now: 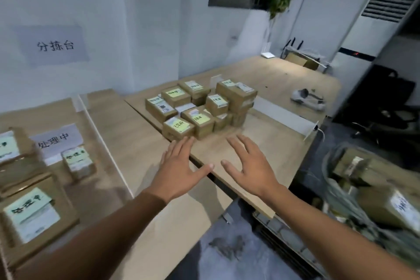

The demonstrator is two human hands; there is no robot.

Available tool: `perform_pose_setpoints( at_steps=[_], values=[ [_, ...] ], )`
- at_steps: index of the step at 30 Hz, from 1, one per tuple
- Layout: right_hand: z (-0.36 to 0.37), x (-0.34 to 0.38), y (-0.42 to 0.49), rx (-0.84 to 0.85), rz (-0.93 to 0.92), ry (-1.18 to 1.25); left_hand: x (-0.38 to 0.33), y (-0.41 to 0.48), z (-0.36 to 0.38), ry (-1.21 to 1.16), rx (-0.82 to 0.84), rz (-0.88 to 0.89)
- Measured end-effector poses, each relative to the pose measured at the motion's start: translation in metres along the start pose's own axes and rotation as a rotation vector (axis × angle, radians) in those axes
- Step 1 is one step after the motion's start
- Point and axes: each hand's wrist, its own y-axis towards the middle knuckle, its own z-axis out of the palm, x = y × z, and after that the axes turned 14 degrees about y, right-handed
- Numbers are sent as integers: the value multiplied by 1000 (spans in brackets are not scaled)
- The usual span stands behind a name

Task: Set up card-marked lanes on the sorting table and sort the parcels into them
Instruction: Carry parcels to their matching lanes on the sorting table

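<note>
- Hands, two, both bare: the left hand (181, 166) and the right hand (250, 163) reach forward side by side, palms down, fingers straight and spread, grasping nothing.
- Both are over the near edge of the light wooden sorting table (284, 134), just short of the pile; I cannot tell whether they touch the tabletop.
- One pile of brown cardboard parcels (200, 118) sits mid-table, each visible top bearing a yellow-green sticky note. At least nine show, stacked higher at the right, with the lower ones partly hidden.
- One white paper card (55, 143) with black handwritten characters lies on the adjoining wooden table at the left.
- Three noted parcels lie near that card: one small box (78, 161) just beside it, one large box (29, 213) nearer the camera, and one blurred box (6, 148) at the frame's edge.
- One grey wall sign (55, 45) with three characters hangs above.
- One pale sack (334, 188) at the right holds at least two more boxes.
</note>
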Motion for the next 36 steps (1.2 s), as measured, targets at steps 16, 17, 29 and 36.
perform_pose_setpoints(
  at_steps=[16, 17, 29, 36],
  values=[
    [-66, -250, 181, 33, 157, 35, -111, 280, 121, -307, 7, -71],
    [-69, -262, 195, 35, 161, 50, -115, 294, 125, -317, -11, -89],
    [-69, -450, 403, 209, 38, 312, -150, 489, 211, -344, -114, -445],
    [-54, -557, 516, 205, 197, 613, -143, 596, 254, -439, -272, -618]
  ],
)
